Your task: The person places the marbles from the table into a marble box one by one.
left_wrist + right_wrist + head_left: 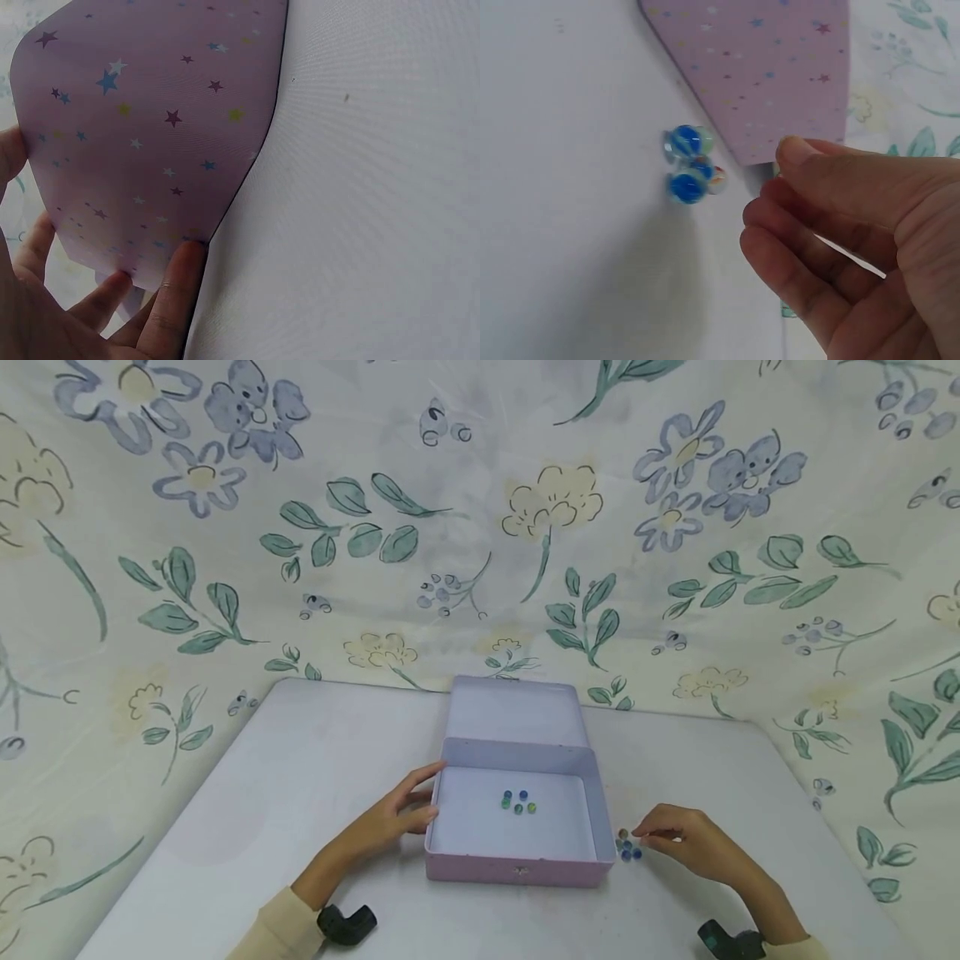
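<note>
**Marbles part in, part out**

Marbles split two ways in the head view: a small cluster (518, 802) already lies on the floor of the open pink box (517, 860), while a few more (628, 847) sit on the white desk (247, 810) just beside the box's right wall. By my judgement the gathering is roughly half done. The left hand (401, 814) rests against the box's left wall, thumb over the rim. The right hand (686, 839) hovers by the loose marbles, fingers bent.

From the left wrist, fingers (169, 292) press the star-printed wall (150, 135) (a steadying hold, not a clenched one).

From the right wrist, the loose marbles (690, 165), mostly blue, lie near the box corner (780, 90). The right hand's (855, 240) thumb and forefinger are pinched together; whether this grip holds a marble I cannot tell, since the fingertips hide the spot.
</note>
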`<state>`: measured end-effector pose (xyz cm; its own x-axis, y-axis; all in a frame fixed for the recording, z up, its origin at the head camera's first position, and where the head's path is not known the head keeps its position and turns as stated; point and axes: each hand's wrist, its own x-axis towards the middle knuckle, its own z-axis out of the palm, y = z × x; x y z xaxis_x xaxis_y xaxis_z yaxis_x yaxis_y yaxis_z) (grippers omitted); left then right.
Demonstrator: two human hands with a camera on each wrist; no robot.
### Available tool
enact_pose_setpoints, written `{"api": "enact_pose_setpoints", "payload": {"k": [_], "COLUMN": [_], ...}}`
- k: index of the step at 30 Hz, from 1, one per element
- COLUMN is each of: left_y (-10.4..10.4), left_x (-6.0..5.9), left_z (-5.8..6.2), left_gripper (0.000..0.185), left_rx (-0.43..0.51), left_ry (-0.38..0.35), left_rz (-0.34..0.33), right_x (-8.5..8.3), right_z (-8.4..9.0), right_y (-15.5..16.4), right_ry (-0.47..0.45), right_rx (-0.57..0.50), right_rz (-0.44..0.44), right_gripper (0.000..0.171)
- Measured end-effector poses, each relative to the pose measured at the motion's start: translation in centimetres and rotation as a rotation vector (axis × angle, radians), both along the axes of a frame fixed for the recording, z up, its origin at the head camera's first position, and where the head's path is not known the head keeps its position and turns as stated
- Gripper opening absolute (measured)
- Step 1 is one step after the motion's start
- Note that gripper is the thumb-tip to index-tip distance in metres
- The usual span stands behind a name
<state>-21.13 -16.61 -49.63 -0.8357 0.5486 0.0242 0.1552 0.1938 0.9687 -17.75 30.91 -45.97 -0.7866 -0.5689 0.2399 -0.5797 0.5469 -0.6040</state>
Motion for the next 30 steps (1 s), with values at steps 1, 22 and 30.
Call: {"api": "enact_pose_setpoints", "payload": {"k": [1, 22, 30], "left_y": [0.0, 0.0, 0.1], "left_x": [0.0, 0.1, 0.1], "left_z": [0.0, 0.1, 0.2], "left_gripper": [0.067, 0.067, 0.067], "left_rx": [0.002, -0.011, -0.013], "left_ry": [0.0, -0.001, -0.011], "left_rz": [-0.001, 0.004, 0.013], "right_x": [0.1, 0.1, 0.1], "right_z": [-0.3, -2.3, -2.3], "right_y": [0.0, -1.4, -1.5], "right_ry": [-0.009, -0.036, -0.053], "right_rx": [0.004, 0.08, 0.118], "right_rz": [0.001, -0.092, -0.138], "right_gripper": [0.015, 0.018, 0.019]}}
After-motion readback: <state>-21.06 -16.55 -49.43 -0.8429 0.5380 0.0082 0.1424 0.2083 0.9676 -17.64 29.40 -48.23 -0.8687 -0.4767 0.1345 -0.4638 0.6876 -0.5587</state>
